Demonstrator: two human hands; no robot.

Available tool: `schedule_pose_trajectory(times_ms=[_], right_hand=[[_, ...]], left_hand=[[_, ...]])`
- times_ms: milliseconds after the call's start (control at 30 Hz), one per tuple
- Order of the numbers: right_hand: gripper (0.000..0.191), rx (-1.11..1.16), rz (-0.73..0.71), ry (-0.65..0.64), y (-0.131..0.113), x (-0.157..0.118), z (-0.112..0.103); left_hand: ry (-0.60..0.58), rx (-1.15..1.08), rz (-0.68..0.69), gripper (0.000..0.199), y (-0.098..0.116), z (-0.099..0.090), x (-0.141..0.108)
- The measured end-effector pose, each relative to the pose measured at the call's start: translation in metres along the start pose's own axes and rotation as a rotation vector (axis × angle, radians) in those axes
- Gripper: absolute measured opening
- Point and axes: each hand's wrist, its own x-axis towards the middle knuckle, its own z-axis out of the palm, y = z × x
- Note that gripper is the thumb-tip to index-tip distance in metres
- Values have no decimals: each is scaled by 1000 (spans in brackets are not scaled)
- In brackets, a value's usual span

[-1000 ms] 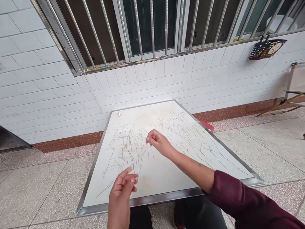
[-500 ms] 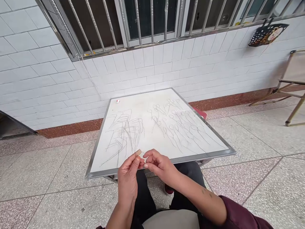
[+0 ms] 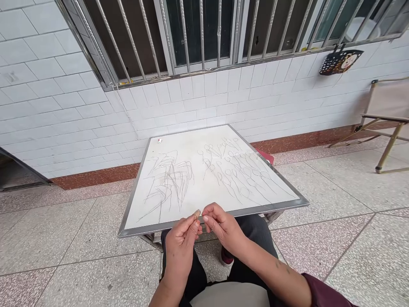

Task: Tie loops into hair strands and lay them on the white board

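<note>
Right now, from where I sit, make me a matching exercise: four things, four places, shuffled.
1. Looped strands
2. Patterned bag
3. Chair
4. Small red-and-white item

a. Standing on the floor
b. Near the table's far left corner
c. On the tabletop's right half
d. Hanging below the window bars

Pairs: 1-c, 2-d, 3-a, 4-b

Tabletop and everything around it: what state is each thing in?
Left hand: fingertips pinched, one wrapped in something tan.
Right hand: fingertips pinched, close to the left hand.
Tabletop: level, partly covered.
Left strands: bent, crisscrossed.
Right strands: many looped at one end, spread out.
Bag: hanging below the window bars.
Chair: unfolded, standing.
</note>
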Motion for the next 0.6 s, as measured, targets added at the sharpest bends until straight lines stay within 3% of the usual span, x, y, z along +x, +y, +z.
schedule_pose_trajectory(times_ms=[233,433,600], right_hand=[[27,-67,-7,10,-11,-3,-3],[19,64,25,24,-6,-2,2],[18,33,18,56,-3,-2,-1]], left_hand=[[-117,-263,-77,49,0,-7,-8],[-190,-347,-124,38,2,-8,-9],[-271,-530,-214,36,4,-9,-12]])
